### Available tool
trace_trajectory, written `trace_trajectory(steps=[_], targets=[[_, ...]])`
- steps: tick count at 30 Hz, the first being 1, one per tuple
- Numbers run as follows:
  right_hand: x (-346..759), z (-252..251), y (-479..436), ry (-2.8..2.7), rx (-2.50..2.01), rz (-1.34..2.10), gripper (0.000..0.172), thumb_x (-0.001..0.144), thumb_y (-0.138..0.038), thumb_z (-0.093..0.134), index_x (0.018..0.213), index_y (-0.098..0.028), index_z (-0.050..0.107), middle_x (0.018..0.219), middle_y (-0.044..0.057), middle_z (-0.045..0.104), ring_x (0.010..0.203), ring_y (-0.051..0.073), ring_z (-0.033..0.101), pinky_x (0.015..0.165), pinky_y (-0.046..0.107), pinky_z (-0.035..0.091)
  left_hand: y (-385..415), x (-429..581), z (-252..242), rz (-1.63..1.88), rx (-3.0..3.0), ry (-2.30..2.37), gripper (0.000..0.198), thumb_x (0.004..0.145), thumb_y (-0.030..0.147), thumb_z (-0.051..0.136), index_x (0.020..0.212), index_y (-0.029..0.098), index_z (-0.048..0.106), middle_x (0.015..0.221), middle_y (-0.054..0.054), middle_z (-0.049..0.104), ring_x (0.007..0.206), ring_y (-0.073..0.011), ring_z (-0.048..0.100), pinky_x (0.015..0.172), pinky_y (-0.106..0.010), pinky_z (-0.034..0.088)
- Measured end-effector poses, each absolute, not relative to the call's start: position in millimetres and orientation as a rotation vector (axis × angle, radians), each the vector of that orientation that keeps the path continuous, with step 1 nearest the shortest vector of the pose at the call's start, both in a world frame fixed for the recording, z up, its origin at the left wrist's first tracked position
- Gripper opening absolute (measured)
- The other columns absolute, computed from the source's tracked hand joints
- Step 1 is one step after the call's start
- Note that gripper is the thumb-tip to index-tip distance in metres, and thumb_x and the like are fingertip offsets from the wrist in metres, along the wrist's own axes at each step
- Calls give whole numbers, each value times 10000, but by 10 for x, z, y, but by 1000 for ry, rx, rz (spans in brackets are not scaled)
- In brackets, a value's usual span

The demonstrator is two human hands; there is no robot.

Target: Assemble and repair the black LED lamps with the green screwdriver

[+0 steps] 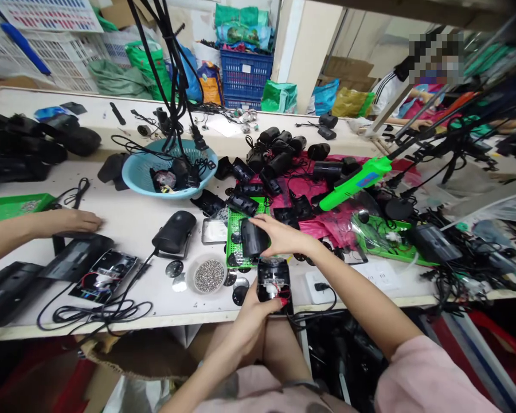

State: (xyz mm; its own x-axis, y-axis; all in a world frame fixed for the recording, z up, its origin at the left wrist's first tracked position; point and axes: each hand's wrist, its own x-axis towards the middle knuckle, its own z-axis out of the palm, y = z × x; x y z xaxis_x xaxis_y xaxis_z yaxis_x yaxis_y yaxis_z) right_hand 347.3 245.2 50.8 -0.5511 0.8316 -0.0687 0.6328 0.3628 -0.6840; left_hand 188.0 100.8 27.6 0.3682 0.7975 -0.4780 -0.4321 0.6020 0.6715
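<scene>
Near the table's front edge, my left hand [255, 307] is closed around an opened black device housing [273, 275], which shows a white part and red wires inside. Just above it, my right hand [279, 235] grips a curved black plastic cover [253, 238], held apart from the housing over a green perforated tray [236, 252]. A white bowl of small metal screws [208, 275] stands left of my hands. Round black discs [240, 291] lie between the bowl and my left hand.
A bright green electric screwdriver [355, 183] hangs at right. Behind are a blue basket [172, 195] and piled black housings [279, 163]. At left, another person's hand [77, 221] is by a black device [77, 255]. A white power strip [320, 287] lies right.
</scene>
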Motion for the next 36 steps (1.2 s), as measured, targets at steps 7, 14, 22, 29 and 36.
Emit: trace_trajectory(steps=[7, 14, 22, 29, 36], targets=[[4001, 1119, 1743, -1897, -1358, 1015, 949, 738, -230, 785, 1547, -335, 301, 1607, 52, 287, 1484, 247, 336, 1220, 434, 355, 1044, 1822, 276, 786, 290, 785, 503, 616, 94, 807, 1094, 190, 687, 1065, -61, 770, 986, -227, 692, 938, -343, 501], [4096, 987, 796, -1597, -1452, 1180, 1019, 688, -219, 862, 1512, -462, 315, 1637, -13, 249, 1516, 258, 282, 1231, 443, 326, 1138, 1859, 318, 837, 71, 723, 163, 728, 241, 781, 873, 172, 750, 890, -32, 759, 799, -183, 669, 736, -282, 560], [3864, 856, 810, -1726, -1446, 1077, 1016, 694, -229, 855, 1529, -417, 308, 1641, 33, 237, 1527, 271, 246, 1233, 463, 315, 1129, 1897, 357, 857, 125, 840, 303, 797, 399, 766, 1038, 218, 742, 1193, -50, 724, 1158, -271, 615, 932, -366, 545], [3888, 645, 943, -1516, -1231, 1315, 1012, 693, -403, 868, 1534, -387, 306, 1661, 52, 225, 1544, 273, 209, 1244, 464, 271, 1152, 1878, 451, 847, 181, 808, 437, 876, 500, 663, 1214, 226, 696, 1286, -61, 697, 1252, -301, 578, 1025, -420, 495], [3999, 406, 960, -1388, -1169, 1251, 1134, 633, -633, 828, 1550, -307, 247, 1647, 99, 274, 1534, 300, 236, 1252, 485, 247, 1188, 1921, 618, 831, 228, 666, 434, 950, 504, 574, 1281, 243, 678, 1334, -38, 680, 1312, -288, 547, 1131, -438, 408]])
